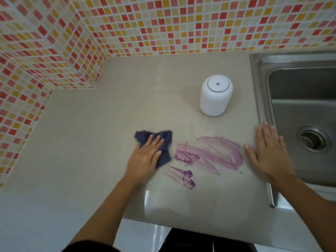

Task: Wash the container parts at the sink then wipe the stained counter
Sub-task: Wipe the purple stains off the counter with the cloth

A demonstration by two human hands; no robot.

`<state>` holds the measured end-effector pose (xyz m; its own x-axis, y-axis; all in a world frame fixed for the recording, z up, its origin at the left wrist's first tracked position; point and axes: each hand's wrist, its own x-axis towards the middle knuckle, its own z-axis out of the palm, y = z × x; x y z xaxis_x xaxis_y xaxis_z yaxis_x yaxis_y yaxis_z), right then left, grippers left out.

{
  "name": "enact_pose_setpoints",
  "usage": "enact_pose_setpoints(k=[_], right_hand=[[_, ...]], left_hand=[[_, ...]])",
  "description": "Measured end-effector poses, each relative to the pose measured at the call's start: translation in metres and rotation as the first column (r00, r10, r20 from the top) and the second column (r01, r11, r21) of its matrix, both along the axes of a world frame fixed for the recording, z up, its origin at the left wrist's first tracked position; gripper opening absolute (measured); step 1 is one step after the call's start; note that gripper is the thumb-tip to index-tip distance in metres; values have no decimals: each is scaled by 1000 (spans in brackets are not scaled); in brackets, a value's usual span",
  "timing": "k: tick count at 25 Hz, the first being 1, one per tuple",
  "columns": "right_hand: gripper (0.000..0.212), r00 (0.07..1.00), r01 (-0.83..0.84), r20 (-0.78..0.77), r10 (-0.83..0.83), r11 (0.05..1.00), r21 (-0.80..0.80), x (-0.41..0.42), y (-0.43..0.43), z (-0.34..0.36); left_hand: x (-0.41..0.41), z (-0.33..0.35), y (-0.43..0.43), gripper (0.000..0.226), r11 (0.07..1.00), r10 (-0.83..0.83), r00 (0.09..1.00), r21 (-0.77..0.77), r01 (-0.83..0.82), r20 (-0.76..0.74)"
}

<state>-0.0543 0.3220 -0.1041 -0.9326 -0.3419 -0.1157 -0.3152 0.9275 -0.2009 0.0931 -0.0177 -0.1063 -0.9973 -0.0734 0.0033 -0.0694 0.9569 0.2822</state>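
A purple smeared stain [209, 155] marks the beige counter [101, 135] near its front edge. Just left of the stain lies a dark blue cloth [164, 142], and my left hand [145, 157] presses flat on it. My right hand [271, 151] rests flat on the counter to the right of the stain, fingers spread, holding nothing, beside the sink's rim. A white rounded container [215, 95] stands upright behind the stain, assembled with its lid on.
A steel sink [298, 88] with a drain [314, 140] fills the right side. A mosaic tiled wall [163, 24] runs along the back and juts out at the left. The counter's front edge [181, 224] is close to my body.
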Motion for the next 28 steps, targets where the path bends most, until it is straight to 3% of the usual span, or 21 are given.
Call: enact_pose_setpoints(k=[3,6,9,12,14,16,18,19,22,25,27,28], right_hand=[[90,1000,-1,-2,1,1000,16,-1,-2,-1],[88,1000,-9,-13,9,1000,8,-3,-1,-1],[89,1000,-19,-18,19,1000,18,-1,0,0],[90,1000,-8,-7,8,1000,-5,-2,-1,0],[89,1000,0,-1,0,1000,-17,-1,-1,-1],[88,1000,11,-5,-11,1000,-29,-1,-1,-1],[87,1000,6,-1,-6,999,-48,-2,0,-1],[87,1000,4,3,-3,999,-54,-2,0,0],[87,1000,12,14,-11,997,-73,1,0,1],[88,999,19,37,-16,996,-89,0,2,3],[87,999,21,40,-18,996,-88,0,1,3],[87,999,25,35,-22,996,-88,0,1,3]], left_hand=[[30,6,-66,51,974,228,972,22,-227,-51],[-29,6,-96,45,880,474,880,1,-474,-29],[-51,4,-39,51,959,284,958,14,-284,-25],[41,1,8,52,995,92,995,18,-93,37],[111,2,3,50,992,119,993,-42,-119,-2],[127,-1,-21,49,938,340,939,-56,-343,-59],[89,-6,-26,48,783,617,783,-37,-621,-80],[59,-5,-17,50,757,649,755,-22,-653,-87],[17,-7,65,54,892,451,885,76,-445,-115],[76,-5,141,50,996,75,995,-44,-78,-69],[98,-2,128,47,997,37,997,-70,-42,-73],[86,-2,112,47,991,103,989,-73,-111,-104]])
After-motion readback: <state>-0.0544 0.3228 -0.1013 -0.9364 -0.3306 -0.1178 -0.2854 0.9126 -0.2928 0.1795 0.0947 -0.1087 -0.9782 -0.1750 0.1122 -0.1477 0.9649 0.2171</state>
